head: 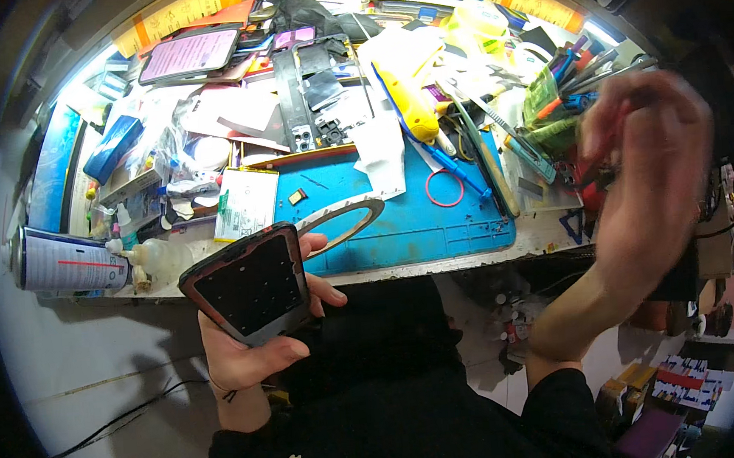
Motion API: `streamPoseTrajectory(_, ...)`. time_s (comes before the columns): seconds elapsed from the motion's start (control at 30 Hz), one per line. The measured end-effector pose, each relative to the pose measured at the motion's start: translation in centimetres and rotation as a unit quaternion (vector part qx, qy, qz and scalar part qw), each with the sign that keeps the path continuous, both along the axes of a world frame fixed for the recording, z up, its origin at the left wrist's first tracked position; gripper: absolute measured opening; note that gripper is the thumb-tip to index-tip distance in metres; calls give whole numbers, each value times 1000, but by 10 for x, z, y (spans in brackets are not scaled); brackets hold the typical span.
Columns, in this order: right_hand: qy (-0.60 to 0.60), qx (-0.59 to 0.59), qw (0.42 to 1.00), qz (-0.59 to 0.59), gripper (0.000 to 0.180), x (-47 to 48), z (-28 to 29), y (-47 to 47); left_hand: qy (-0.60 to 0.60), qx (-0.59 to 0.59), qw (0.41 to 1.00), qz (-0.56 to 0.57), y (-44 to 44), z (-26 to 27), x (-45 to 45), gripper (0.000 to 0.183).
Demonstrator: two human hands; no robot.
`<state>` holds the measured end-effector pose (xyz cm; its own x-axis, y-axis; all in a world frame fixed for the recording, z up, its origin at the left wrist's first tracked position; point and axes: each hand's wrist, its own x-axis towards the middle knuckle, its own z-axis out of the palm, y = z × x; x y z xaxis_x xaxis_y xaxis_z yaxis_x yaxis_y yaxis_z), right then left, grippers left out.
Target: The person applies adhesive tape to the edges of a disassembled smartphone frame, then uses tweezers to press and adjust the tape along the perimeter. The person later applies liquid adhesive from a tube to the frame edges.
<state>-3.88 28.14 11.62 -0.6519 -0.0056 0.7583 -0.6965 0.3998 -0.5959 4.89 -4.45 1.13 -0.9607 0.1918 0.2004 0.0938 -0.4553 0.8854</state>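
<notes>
My left hand (242, 359) grips a dark smartphone (250, 288), tilted, just in front of the bench edge. Its upward face has a reddish-brown border, a black panel with small light specks and a grey strip at the lower end. Beyond the phone, a narrow roll of tape (375, 212) shows as a ring close to my left fingertips; whether they hold it is hidden. My right hand (651, 139) is raised at the right, blurred, with its fingers curled. Something reddish shows near these fingers, too blurred to tell if it is held.
A blue repair mat (375, 247) carries a small card tray (297, 197) and a red rubber band (444, 188). Behind lie a phone frame (297, 100) and a yellow-handled tool (413, 108). A battery (247, 199), a plastic bottle (161, 255) and a spray can (69, 259) are at left.
</notes>
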Motion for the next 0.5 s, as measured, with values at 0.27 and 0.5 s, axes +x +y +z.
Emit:
streamPoseTrajectory(0.27,-150,213,963,69,32,47,-52,-49,32,-77,995,-54,-16,10,30,94)
streamPoseTrajectory(0.5,-111,258,956,89,52,82,-98,-59,134,-165,976,-35,-18,-25,71,90)
